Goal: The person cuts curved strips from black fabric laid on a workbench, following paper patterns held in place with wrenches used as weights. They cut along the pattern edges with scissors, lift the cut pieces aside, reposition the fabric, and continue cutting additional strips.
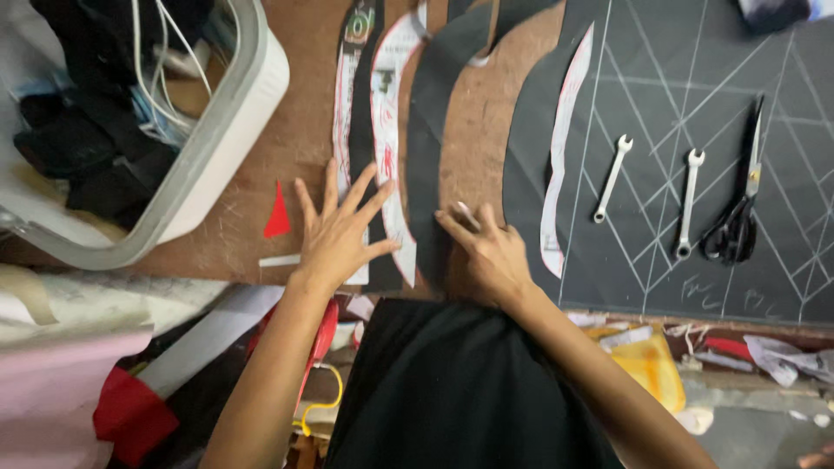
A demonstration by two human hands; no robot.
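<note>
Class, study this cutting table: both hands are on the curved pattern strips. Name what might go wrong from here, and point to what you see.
1. The left hand lies spread across several overlapping paper and black strips; a nudge may shift their alignment.
2. The right hand holds a small white piece, probably chalk, at the curved black piece; a slip could mismark it.
3. The scissors and two spanners lie loose on the chalk-lined fabric, where a sleeve might catch them.

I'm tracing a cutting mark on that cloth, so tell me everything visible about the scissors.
The scissors are large shears with a long, pale metal blade pair and black looped handles. They look shut and lie nearly upright in the view, tips pointing away from the person and handles nearest. They rest flat on the dark cloth marked with white chalk lines, right of two small wrenches. Neither hand touches them.
</note>
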